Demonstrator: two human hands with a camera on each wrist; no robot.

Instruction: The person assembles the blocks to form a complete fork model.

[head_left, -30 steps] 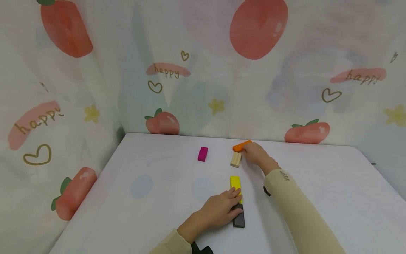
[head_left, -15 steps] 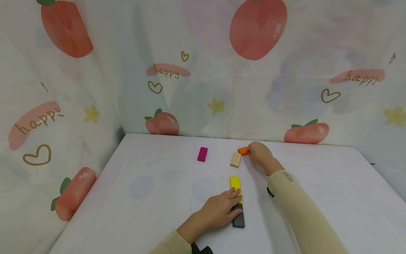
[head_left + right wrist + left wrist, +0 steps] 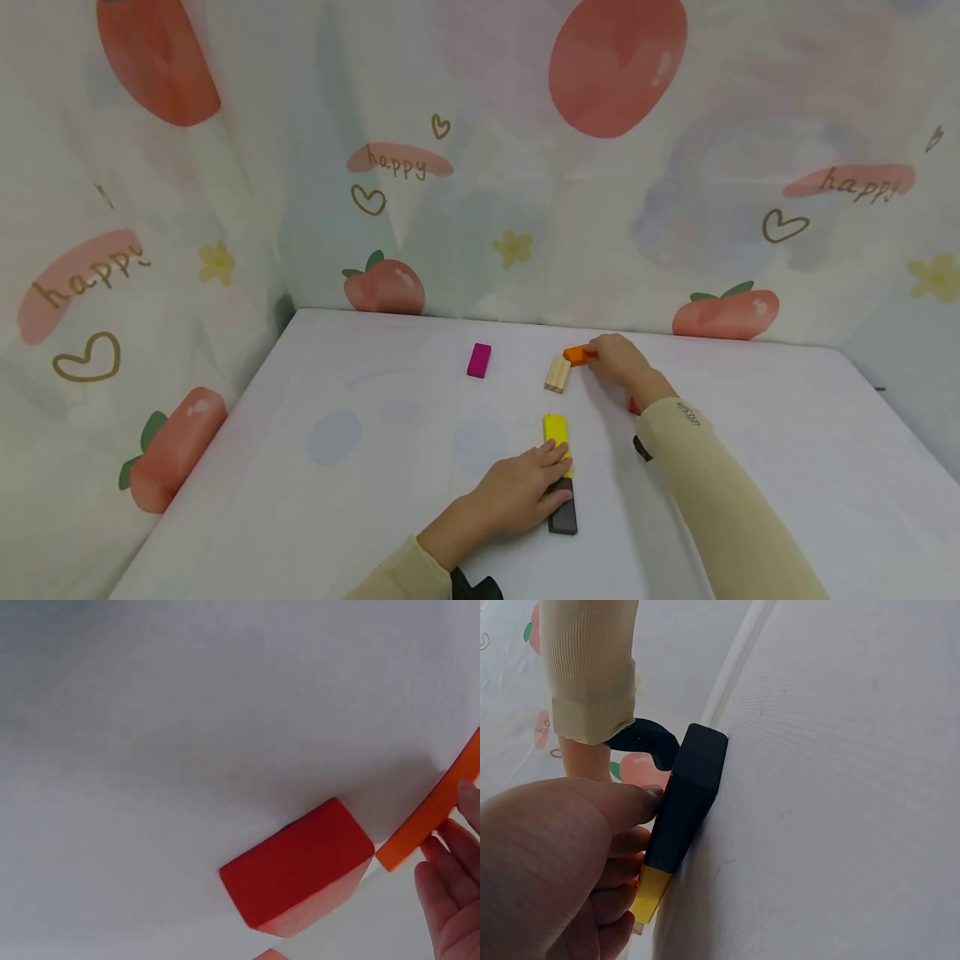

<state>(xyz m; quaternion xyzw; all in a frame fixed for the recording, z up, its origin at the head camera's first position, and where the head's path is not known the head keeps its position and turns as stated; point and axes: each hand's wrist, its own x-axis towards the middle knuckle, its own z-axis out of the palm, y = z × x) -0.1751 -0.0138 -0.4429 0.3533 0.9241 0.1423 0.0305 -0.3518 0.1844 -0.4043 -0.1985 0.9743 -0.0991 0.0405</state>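
Observation:
In the head view my left hand rests on two blocks lying end to end, a yellow block and a black block. The left wrist view shows its thumb against the black block and the fingertips along the side, near the yellow part. At the far side of the table, my right hand pinches an orange block between thumb and fingers. Just in front of that lies a pale wooden block with grooves. A red block lies close to the orange one's end in the right wrist view.
A magenta block lies left of the wooden one. The right sleeve hides most of the red block in the head view. Behind the white table hangs a printed cloth.
My right hand has shifted a little right with the orange block, whose visible end has moved right and become shorter in view. The left hand and its blocks stay in place.

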